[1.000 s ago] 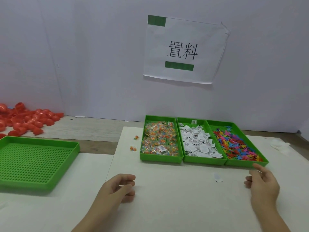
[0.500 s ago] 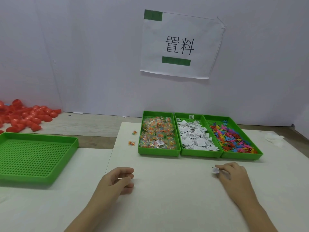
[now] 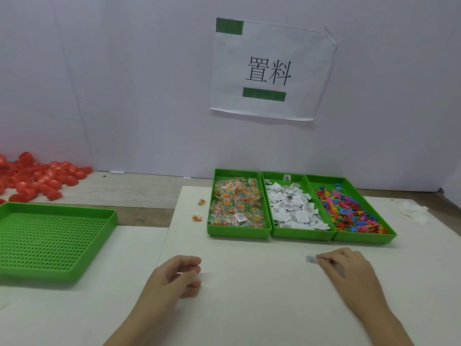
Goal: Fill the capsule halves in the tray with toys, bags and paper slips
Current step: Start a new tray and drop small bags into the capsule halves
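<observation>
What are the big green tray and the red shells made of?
Big green tray: looks like hard moulded plastic, matt, with a regular grid of holes. Red shells: probably thin glossy plastic; they shine and look slightly see-through.

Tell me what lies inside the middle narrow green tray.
The middle narrow green tray holds a pile of white printed paper slips; perforated floor shows at its far end. Anything beneath the pile is covered.

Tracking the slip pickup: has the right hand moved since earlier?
Yes: the right hand shifted left from the front corner of the toy tray, pinching a paper slip.
</observation>
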